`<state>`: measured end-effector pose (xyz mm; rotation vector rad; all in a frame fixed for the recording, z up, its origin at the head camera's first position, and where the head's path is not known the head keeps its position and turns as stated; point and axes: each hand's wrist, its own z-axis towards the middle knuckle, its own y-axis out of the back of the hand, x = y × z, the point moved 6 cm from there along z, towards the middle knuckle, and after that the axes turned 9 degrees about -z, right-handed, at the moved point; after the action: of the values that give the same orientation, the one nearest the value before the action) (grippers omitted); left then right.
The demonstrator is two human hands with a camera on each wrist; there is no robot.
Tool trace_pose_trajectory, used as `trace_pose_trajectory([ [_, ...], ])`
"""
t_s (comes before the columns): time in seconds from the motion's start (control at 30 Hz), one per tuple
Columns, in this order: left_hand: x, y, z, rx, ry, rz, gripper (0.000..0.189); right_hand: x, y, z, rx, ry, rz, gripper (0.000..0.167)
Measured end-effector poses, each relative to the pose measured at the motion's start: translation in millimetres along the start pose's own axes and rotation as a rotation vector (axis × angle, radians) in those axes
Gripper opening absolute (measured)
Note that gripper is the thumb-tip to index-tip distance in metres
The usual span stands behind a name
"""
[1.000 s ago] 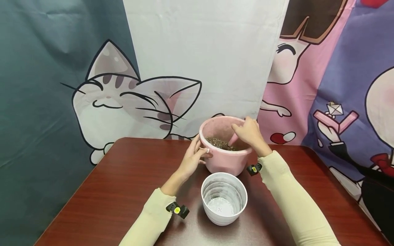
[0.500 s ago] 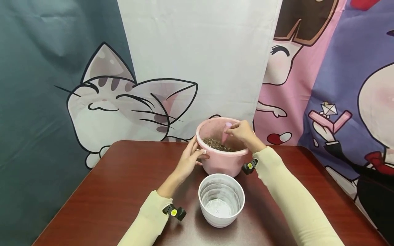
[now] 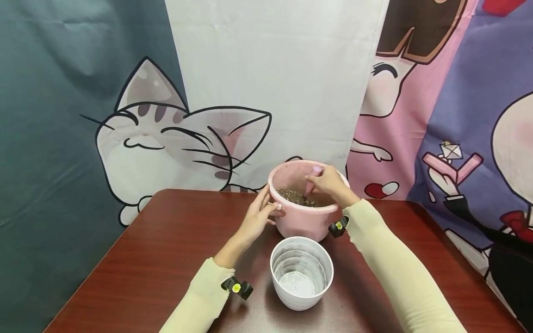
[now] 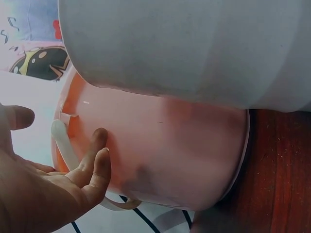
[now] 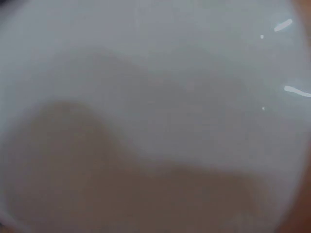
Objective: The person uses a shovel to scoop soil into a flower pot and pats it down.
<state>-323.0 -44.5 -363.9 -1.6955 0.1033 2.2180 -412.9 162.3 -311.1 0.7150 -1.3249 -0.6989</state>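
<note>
The pink bucket (image 3: 306, 222) stands toward the back of the table with dark, grainy soil (image 3: 293, 196) inside. My left hand (image 3: 258, 215) rests against its left side, fingers spread along the outer wall near the rim. In the left wrist view, fingertips (image 4: 101, 145) touch the pink wall beside a pale handle strap (image 4: 63, 141). Inside the bucket's mouth, my right hand (image 3: 331, 180) grips the pink handle of a trowel (image 3: 310, 186), whose lower end is sunk in the soil and hidden. Close in front stands a white ribbed pot (image 3: 300, 296) with nothing in it.
The dark red wooden table (image 3: 187, 231) carries both containers. Behind it hangs a printed cloth (image 3: 258, 55) with a cartoon cat, close to the bucket's back. The right wrist view is blurred, mostly pale grey.
My right hand has shifted a little left and lower within the bucket, with the trowel turning more upright, then tilting right again. The left hand, bucket and white pot stay in place.
</note>
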Motion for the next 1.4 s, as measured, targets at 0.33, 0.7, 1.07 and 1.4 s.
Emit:
trace_pose_trajectory([
  [0.33,-0.7,-2.6,0.6,0.002,0.002,0.032,0.068,-5,22,-8.4,-0.107,-0.041,-0.016,0.036],
  [0.7,-4.1,-2.4,1.1,-0.016,0.007,0.06,0.07,-16,38,-13.0,-0.116,-0.116,0.162,0.031],
  [1.07,-8.4,-9.8,-8.3,-0.022,0.011,0.131,0.07,-30,47,-21.8,-0.1,-0.144,0.386,0.036],
  [1.4,-14.4,-21.7,-38.1,0.004,0.051,0.349,0.084,-39,48,-34.2,-0.069,-0.109,0.686,0.038],
])
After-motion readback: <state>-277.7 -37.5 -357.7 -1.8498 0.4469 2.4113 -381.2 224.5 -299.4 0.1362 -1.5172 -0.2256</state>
